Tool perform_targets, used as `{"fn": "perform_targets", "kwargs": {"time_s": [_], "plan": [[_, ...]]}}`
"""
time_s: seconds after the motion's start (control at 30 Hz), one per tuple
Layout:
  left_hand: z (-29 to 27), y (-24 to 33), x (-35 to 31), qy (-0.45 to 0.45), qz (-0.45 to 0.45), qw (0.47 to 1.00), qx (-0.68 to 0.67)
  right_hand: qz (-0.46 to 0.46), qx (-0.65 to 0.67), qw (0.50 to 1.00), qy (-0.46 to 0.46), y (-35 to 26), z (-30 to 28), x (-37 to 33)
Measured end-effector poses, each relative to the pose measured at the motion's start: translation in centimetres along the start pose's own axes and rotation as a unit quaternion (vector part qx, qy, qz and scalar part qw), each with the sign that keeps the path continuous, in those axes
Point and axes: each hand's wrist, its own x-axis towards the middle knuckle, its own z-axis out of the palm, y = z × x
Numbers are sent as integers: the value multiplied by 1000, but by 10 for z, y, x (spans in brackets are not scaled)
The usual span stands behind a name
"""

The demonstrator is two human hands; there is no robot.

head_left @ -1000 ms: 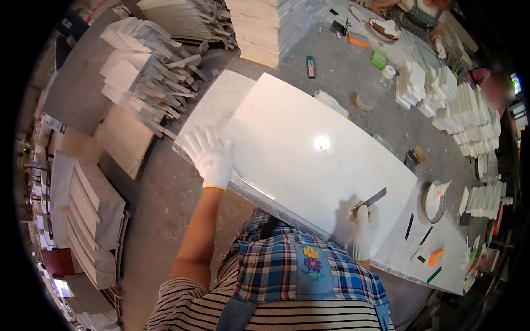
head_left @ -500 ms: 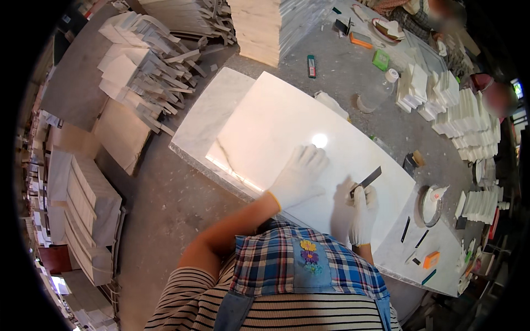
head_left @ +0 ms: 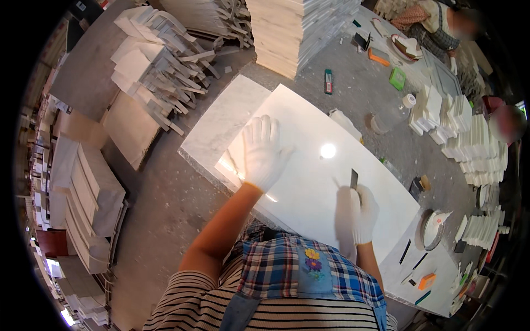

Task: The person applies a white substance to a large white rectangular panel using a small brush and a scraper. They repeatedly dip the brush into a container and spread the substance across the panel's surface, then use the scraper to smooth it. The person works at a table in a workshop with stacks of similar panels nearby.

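A glossy white stone slab lies slanted across the worktable, reflecting a bright lamp spot. Flat on its left part rests my left hand in a white glove, fingers stretched out and slightly spread. My right hand, gloved too, is closed over the slab's right part. From its fingers a thin, dark, flat scraper blade points up and away from me. The glove hides the blade's lower end, and I cannot tell whether its tip touches the slab. Beneath the slab, a greyish marble piece shows at the far left.
Right of the slab stand a round bowl, dark strips and an orange block. Beyond it are a clear bottle, a green box and stacked white tiles. Tall slab stacks rise behind. A co-worker is at the far right.
My left hand has moved left across the slab and now lies flat with its fingers extended. The blade in my right hand has turned from slanting right to nearly upright in view.
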Motion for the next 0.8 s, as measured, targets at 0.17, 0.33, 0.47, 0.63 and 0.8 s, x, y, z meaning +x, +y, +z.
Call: {"fn": "perform_targets", "kwargs": {"time_s": [0.17, 0.33, 0.47, 0.63, 0.8], "plan": [[23, 7, 56, -16, -25, 998, -49, -38, 32, 998, 24, -16, 3, 52], [26, 72, 35, -84, 146, 949, -268, 13, 107, 993, 42, -15, 8, 60], [-9, 116, -6, -130, 304, 909, -252, 51, 135, 987, 62, -15, 3, 54], [-42, 117, -12, -168, 255, 910, -280, 109, 97, 988, 57, -12, -24, 36], [-24, 79, -33, -112, 140, 961, -211, 132, 10, 990, 47, 21, -15, 7]]}}
